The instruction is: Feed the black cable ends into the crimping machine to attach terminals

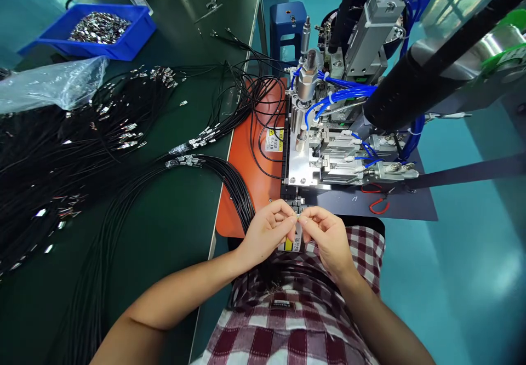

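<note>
My left hand (270,229) and my right hand (327,237) meet fingertip to fingertip in front of the machine (302,165). Both are closed in a pinch around a tiny shiny piece (297,218), too small and too covered by fingers to name. Just below the fingertips, a yellow and white label (292,243) shows between the hands. A bundle of black cables (236,187) curves down from the table and passes behind my left hand. Directly ahead of the fingertips lies the machine's narrow metal track (296,203).
A second bundle of cables (205,136) runs across the orange plate (240,151) toward the machine. Cables with metal connectors (127,135) pile on the green table (164,217). A blue bin (131,41) holds small metal parts. Red-handled pliers (380,203) lie at the right.
</note>
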The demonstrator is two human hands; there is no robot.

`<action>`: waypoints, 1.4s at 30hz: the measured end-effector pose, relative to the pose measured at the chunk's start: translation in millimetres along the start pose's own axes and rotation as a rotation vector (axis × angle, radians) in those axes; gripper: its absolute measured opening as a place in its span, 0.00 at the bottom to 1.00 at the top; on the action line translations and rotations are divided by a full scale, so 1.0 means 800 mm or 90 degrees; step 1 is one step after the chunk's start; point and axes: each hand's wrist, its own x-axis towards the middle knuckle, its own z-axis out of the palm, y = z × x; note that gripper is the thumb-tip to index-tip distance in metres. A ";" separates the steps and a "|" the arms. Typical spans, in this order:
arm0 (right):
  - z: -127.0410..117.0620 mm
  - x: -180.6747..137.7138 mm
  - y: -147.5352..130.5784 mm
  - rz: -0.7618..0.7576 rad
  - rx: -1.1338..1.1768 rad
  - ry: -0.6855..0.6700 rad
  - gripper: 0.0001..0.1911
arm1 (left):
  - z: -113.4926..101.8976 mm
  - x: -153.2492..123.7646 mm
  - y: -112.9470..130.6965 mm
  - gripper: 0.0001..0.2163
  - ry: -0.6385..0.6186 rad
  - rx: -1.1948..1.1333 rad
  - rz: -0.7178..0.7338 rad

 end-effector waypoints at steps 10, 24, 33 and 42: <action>0.004 0.000 -0.002 0.004 -0.019 -0.017 0.10 | -0.001 -0.001 -0.004 0.14 0.010 -0.016 0.006; 0.001 -0.006 0.007 -0.041 -0.031 -0.031 0.09 | -0.006 -0.001 -0.017 0.12 0.021 -0.013 0.004; -0.009 -0.007 0.000 -0.063 -0.128 0.013 0.09 | -0.006 0.000 -0.014 0.12 0.023 -0.002 -0.004; -0.008 -0.009 0.000 -0.091 -0.238 -0.001 0.08 | -0.003 -0.001 -0.019 0.10 0.028 0.070 0.025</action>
